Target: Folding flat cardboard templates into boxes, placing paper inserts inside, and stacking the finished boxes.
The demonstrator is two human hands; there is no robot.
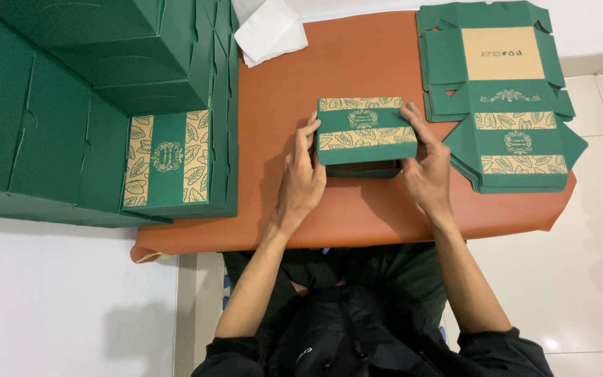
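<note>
near me, my left hand and right hand clasp the two ends of a green leaf-patterned carton at mid-table; its lid looks almost shut, so i judge this one nearly folded. the orange table has bare room at its near edge. right, a stack of flat box blanks overhangs the edge, still unfolded. left, finished green boxes crowd in. far, white paper.

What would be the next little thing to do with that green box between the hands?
Probably press the lid fully down. Both the left hand and right hand grip the green box by its sides, and its lid seems slightly raised over the base on the near side.
</note>
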